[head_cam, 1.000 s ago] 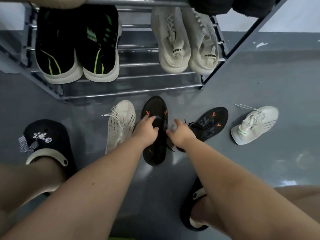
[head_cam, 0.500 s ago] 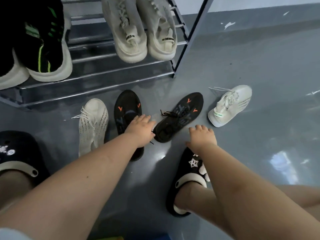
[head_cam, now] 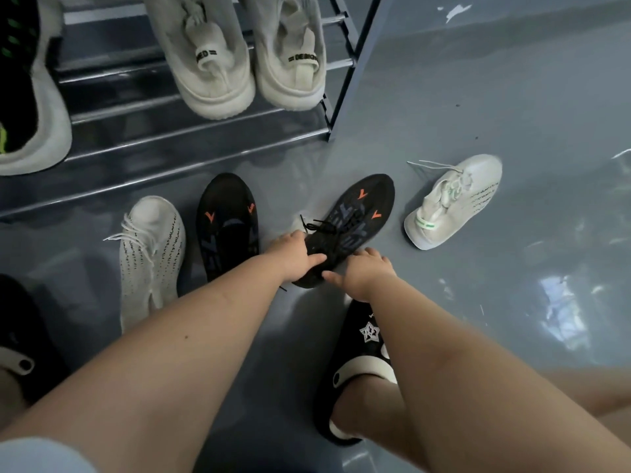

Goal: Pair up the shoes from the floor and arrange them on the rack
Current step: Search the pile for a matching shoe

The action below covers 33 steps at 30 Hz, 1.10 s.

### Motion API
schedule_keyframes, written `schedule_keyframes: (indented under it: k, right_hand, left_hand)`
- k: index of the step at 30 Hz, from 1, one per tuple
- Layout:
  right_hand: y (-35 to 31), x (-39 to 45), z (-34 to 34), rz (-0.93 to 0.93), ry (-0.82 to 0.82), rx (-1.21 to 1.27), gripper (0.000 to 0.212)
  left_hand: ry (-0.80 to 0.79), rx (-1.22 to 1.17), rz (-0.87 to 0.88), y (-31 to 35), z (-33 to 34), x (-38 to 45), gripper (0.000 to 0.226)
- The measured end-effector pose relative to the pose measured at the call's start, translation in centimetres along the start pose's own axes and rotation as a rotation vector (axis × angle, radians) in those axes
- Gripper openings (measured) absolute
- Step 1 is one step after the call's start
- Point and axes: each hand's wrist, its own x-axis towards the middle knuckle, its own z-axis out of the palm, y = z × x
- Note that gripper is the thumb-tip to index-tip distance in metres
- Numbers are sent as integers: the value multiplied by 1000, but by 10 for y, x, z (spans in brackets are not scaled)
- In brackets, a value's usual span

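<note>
Both hands now on the angled black sneaker [head_cam: 345, 230], floor near rack's [head_cam: 336, 107] front-right corner.

Since 0.5 s ago we see the left hand [head_cam: 290, 256] gone from the straight black sneaker [head_cam: 227, 227] to this one's heel; the right hand [head_cam: 367, 274], then hovering open, now touches it too. Fingers curl round heel, grip vs. touch unclear. White sneakers [head_cam: 152, 254], [head_cam: 454, 199] lie apart. L-side rack shoes cut off.

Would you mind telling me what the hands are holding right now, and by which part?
Both hands, left hand and right hand, are on the tilted black sneaker, at its heel end; whether each grip is fully closed cannot be told.
</note>
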Motion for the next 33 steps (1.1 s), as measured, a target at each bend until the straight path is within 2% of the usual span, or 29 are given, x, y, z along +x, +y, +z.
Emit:
schedule_keyframes:
  k: [4, 8, 10, 13, 14, 16, 19, 21, 22, 24, 26, 30, 32, 33]
  right_hand:
    - [1, 0, -2, 23, 8, 214, 73]
    - [4, -7, -3, 47, 64, 642, 57]
    - [5, -14, -6, 62, 101, 769, 43]
    - [4, -24, -7, 82, 162, 886, 42]
    - [4, -27, -6, 87, 185, 935, 44]
    - [0, -33, -5, 111, 232, 1072, 61]
    - [-9, -47, -6, 144, 243, 1281, 76]
    - [-14, -54, -7, 133, 206, 1396, 72]
    - [-16, -58, -7, 117, 187, 1444, 64]
    - [-21, -66, -7, 93, 141, 1512, 44]
    - [-29, -72, -7, 69, 96, 1536, 36]
    - [-47, -74, -5, 13, 62, 1425, 43]
    - [-53, -70, -2, 17, 94, 1290, 57]
    - [-54, -66, 0, 19, 123, 1145, 68]
  left_hand:
    - [10, -243, -55, -1, 0, 3, 69]
    - [34, -448, -59, -4, -8, 2, 73]
    - [-13, -554, -19, -4, -11, -1, 59]
    - [-37, -716, 25, 1, -16, -14, 39]
    - [-50, -773, 27, 2, -17, -19, 35]
    - [-94, -894, 19, 4, -17, -30, 31]
    - [-141, -1079, -1, 3, -15, -49, 36]
    - [-162, -1172, 17, 0, -12, -59, 37]
    - [-177, -1211, 34, -2, -11, -66, 35]
    - [-184, -1235, 53, -6, -12, -78, 31]
    - [-169, -1214, 42, -15, -13, -87, 31]
    - [-117, -1011, 27, -45, -13, -99, 42]
    - [29, -762, -32, -65, -7, -99, 59]
    - [130, -644, -98, -77, -3, -100, 71]
